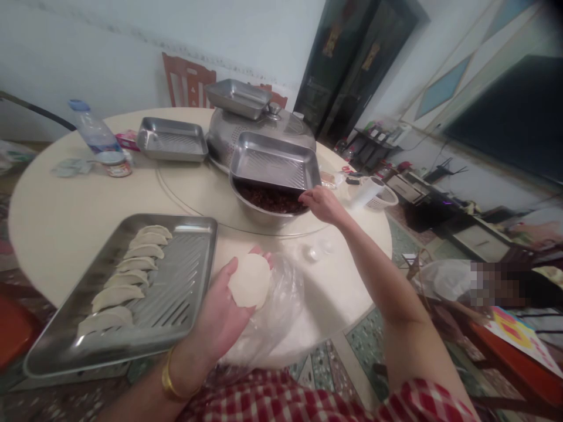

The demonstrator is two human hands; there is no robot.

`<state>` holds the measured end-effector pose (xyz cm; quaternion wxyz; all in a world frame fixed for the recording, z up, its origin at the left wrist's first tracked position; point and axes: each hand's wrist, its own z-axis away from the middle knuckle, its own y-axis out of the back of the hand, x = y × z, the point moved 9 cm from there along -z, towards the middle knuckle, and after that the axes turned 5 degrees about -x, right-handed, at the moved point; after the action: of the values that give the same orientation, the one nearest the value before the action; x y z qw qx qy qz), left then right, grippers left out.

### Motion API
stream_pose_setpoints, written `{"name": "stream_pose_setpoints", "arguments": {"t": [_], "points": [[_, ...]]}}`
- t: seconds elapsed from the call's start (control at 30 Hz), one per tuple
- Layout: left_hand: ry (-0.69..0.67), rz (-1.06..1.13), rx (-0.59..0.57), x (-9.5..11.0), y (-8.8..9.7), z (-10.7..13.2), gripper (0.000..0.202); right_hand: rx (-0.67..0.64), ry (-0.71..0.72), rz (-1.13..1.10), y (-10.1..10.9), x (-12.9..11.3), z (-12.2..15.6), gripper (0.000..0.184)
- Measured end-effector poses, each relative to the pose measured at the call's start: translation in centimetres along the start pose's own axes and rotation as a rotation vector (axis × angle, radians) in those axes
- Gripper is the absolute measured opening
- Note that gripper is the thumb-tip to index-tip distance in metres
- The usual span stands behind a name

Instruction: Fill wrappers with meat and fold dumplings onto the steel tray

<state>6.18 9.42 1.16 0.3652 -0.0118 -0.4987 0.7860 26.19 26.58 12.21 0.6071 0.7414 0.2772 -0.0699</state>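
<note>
Red-checked sleeve (pixel 272 404) lowest in view, with a gold bangle (pixel 167 380) on the left wrist. We note the left hand (pixel 220 316) palm up over the table's (pixel 65 217) near edge, cupped under a round white wrapper (pixel 249 280). The thumb lies against its left rim and the fingertips show just past the top. A clear bag (pixel 284 305) sits crumpled beside and below this hand.

Left of it, at the near edge, is a steel tray (pixel 176 293). It holds a row of folded dumplings (pixel 127 280) along its left side.

The right hand (pixel 323 204) reaches to the table's middle, fingers at the right rim of a steel bowl (pixel 264 215) of dark filling (pixel 272 199). We cannot tell whether it pinches anything. A second tray (pixel 272 167) rests tilted over the bowl's far side.

Toward the far edge are a third tray (pixel 172 139), a domed lid (pixel 264 126) with a small tray (pixel 237 97) on top, a bottle (pixel 90 126) and a jar (pixel 115 164).
</note>
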Motion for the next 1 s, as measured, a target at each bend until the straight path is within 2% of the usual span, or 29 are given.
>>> {"name": "stream_pose_setpoints", "arguments": {"t": [0.3,0.53,0.83,1.0], "points": [[-0.043,0.021,-0.024,0.9,-0.1,-0.3,0.043,0.049,-0.166,-0.375,0.6,3.1,0.3,0.023],[-0.047,0.020,-0.032,0.9,-0.2,-0.3,0.048,0.112,-0.267,-0.634,-0.1,3.1,0.6,0.019],[-0.034,0.001,-0.059,1.0,-0.4,-0.4,0.045,0.300,-0.459,-0.904,-0.9,5.1,1.1,0.019],[-0.040,0.004,-0.056,1.0,-0.3,-0.5,0.043,0.364,-0.478,-0.998,-0.4,4.3,2.1,0.017]]}}
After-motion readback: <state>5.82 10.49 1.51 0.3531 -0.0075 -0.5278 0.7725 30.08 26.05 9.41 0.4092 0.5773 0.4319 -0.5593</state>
